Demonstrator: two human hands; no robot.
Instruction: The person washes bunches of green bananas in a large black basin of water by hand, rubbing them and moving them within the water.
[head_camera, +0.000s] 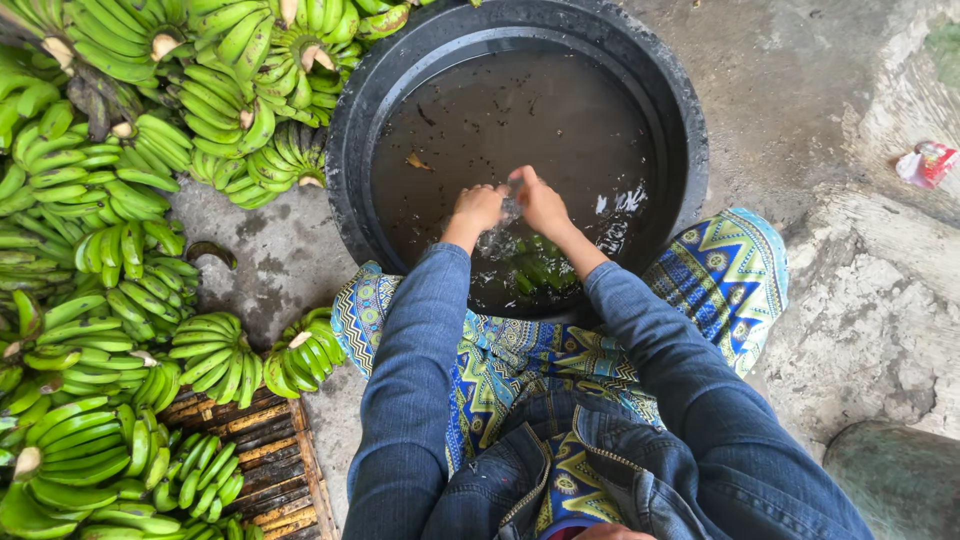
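A big round black tub (345, 150) of dark water stands on the ground in front of me. A bunch of green bananas (535, 265) lies under the water near the tub's near rim. My left hand (477, 208) and my right hand (540, 203) are close together just above the bunch, at the water's surface, with water splashing between them. Both hands look curled; what the fingers hold is hidden by the splash. Blue denim sleeves cover both my arms.
Many bunches of green bananas (110, 190) are heaped at the left, some on a wooden crate (270, 455). A patterned blue cloth (725, 270) covers my knees. Rough concrete lies at the right, with a small red-and-white wrapper (927, 163).
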